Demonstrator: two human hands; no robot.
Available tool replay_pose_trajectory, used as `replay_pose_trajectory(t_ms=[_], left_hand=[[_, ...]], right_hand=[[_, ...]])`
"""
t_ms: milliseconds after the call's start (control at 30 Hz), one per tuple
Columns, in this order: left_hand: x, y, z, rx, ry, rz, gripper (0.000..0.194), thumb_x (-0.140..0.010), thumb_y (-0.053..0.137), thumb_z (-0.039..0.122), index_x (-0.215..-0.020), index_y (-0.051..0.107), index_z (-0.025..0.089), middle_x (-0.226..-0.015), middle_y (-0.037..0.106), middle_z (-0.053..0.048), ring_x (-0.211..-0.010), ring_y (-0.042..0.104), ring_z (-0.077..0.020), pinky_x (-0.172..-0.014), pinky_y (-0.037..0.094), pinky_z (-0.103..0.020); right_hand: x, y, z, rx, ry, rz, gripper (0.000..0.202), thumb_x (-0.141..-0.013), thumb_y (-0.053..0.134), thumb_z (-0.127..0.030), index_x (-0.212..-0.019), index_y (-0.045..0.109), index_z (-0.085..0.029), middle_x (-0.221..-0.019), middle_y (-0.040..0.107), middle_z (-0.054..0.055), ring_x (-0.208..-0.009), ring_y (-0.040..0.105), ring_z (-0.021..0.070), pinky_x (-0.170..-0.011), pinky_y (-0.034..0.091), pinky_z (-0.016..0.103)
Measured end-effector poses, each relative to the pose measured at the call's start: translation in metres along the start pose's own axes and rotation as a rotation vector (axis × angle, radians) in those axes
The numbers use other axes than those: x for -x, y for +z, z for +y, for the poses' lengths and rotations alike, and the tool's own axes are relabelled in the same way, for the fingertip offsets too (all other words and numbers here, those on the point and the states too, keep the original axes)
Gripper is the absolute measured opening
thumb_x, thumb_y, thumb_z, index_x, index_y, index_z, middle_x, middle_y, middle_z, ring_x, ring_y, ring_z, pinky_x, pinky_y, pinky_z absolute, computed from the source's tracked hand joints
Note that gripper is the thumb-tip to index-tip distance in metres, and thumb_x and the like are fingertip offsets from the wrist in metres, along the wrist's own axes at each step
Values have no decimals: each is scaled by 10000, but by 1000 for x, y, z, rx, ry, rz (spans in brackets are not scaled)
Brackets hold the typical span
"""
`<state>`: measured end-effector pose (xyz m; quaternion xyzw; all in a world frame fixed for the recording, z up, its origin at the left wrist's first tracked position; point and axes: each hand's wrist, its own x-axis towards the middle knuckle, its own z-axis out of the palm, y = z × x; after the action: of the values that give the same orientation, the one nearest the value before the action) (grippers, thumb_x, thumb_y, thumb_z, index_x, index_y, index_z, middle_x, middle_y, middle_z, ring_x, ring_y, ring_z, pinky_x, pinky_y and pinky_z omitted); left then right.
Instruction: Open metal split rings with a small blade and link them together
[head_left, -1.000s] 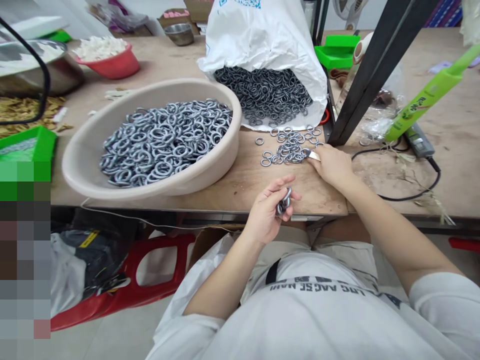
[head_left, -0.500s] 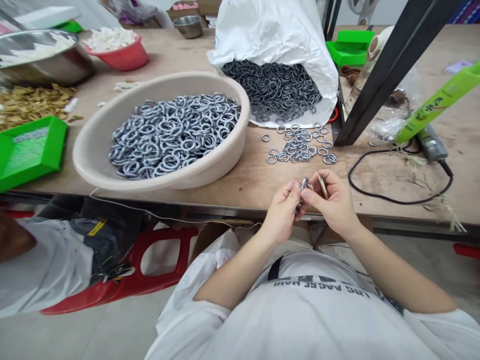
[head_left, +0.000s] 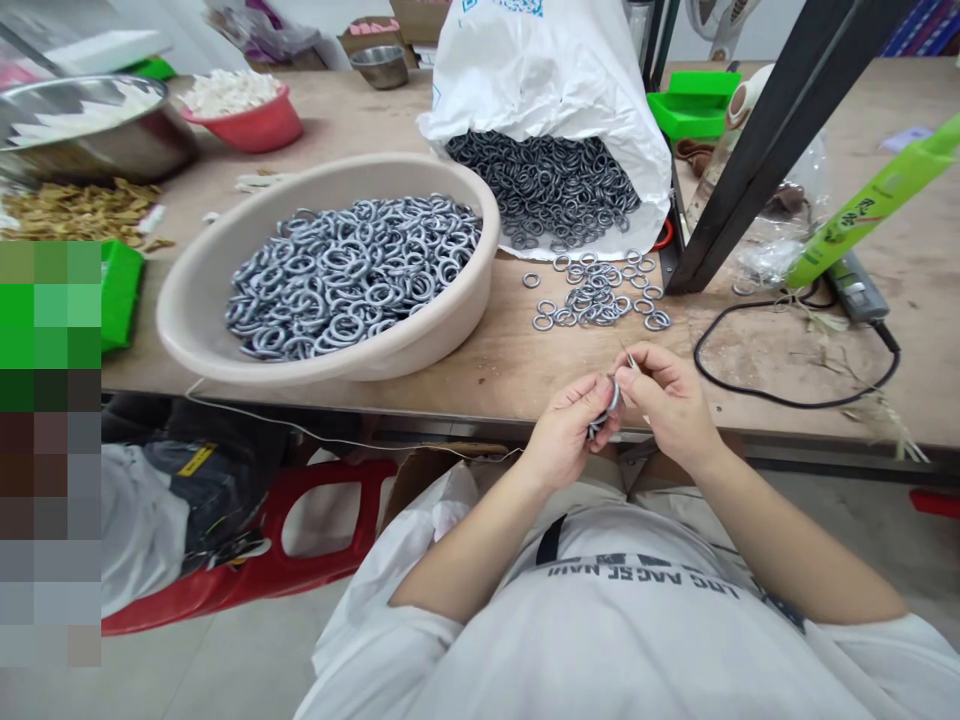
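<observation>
My left hand (head_left: 566, 428) is closed on grey rings (head_left: 614, 394), with one standing up between thumb and finger and more showing below. Close beside it, my right hand (head_left: 673, 402) pinches a thin, pointed tool (head_left: 630, 358); its exact kind is too small to make out. Both hands are over the front edge of the table. Just beyond them lies a loose pile of rings (head_left: 592, 300). To the left stands a beige basin (head_left: 176, 325) full of similar rings. Behind the pile, a white sack (head_left: 540, 90) lies open with darker rings (head_left: 555, 185) spilling to its mouth.
A dark metal post (head_left: 757, 150) rises right of the sack. Near it are a black cable (head_left: 701, 350), a bright green packet (head_left: 870, 210) and a green tray (head_left: 694, 115). Far left are a steel bowl (head_left: 150, 140) and red bowl (head_left: 259, 130). A red stool (head_left: 322, 560) stands below.
My right hand has turned slightly, and the pointed tool is now angled toward upper left near the ring. The upright ring in my left hand has tilted and shifted slightly right.
</observation>
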<state>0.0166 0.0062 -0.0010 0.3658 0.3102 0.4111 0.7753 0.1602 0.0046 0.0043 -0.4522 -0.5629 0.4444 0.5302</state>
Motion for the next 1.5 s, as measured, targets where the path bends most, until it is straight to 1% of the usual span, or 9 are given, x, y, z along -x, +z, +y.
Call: replay_pose_trajectory(t_ms=[100,233,500,700,900,1033,1167,1367,1500], left_hand=[[1,-4,2,-11,8,21,447,-822,664,559,-688,512,159,-610,501,24,-454,387,-51,-429,224,-199],[1,-7,2,16,-8,56,456,-764,723,564,-694,509,167,-576,481,38,-446,374,-53,-423,224,-197],[-1,-5,1,73,-13,30,430,-727,774,525,-730,533,169,-583,451,50,-457,376,-55,-417,224,-186],[-1,-9,1,61,-25,-9,382,-793,734,480,-719,533,164,-580,446,46,-464,374,-57,-429,233,-191],[12,-10,3,-92,-77,-249,410,-871,656,473,-664,556,133,-603,534,-6,-486,425,-60,-460,294,-201],[8,-17,7,-74,-59,-94,362,-864,666,473,-757,635,129,-685,642,-39,-494,505,-73,-450,383,-195],[-2,-24,11,-64,-66,-1,371,-817,737,395,-1095,690,154,-769,704,-46,-539,579,-82,-458,432,-172],[-11,-27,16,12,-28,151,347,-797,739,437,-998,678,161,-754,663,-5,-554,583,-78,-436,446,-166],[-19,-20,14,-60,6,172,457,-764,728,572,-906,633,148,-793,655,-13,-536,560,-68,-402,396,-162]], right_hand=[[4,-7,-11,273,-158,-2,213,-947,565,-401,-853,625,-219,-758,602,11,-699,552,159,-671,439,305],[14,-13,-20,559,-311,-155,256,-965,541,-358,-770,626,-214,-690,581,18,-662,520,160,-646,382,313],[13,-15,-25,625,-340,-224,262,-964,543,-322,-750,642,-206,-708,614,20,-666,541,151,-647,364,302],[14,-19,-17,625,-269,-274,298,-971,529,-380,-755,642,-208,-691,607,12,-640,524,143,-624,358,291],[-17,-46,14,790,-12,-30,453,-989,425,-550,-726,578,-214,-611,538,-3,-602,513,160,-582,327,293],[-46,-67,21,1097,40,69,388,-953,489,-560,-1057,648,-221,-978,696,86,-817,605,241,-651,358,327],[-69,-78,26,1358,71,42,303,-926,575,-442,-1048,669,-181,-1066,671,150,-835,593,263,-663,335,352],[-65,-71,24,1024,-2,125,230,-935,557,-394,-939,665,-191,-937,669,100,-817,570,231,-683,371,336],[-41,-48,7,552,74,-67,267,-949,541,-443,-889,626,-197,-743,616,4,-602,514,136,-574,383,276]])
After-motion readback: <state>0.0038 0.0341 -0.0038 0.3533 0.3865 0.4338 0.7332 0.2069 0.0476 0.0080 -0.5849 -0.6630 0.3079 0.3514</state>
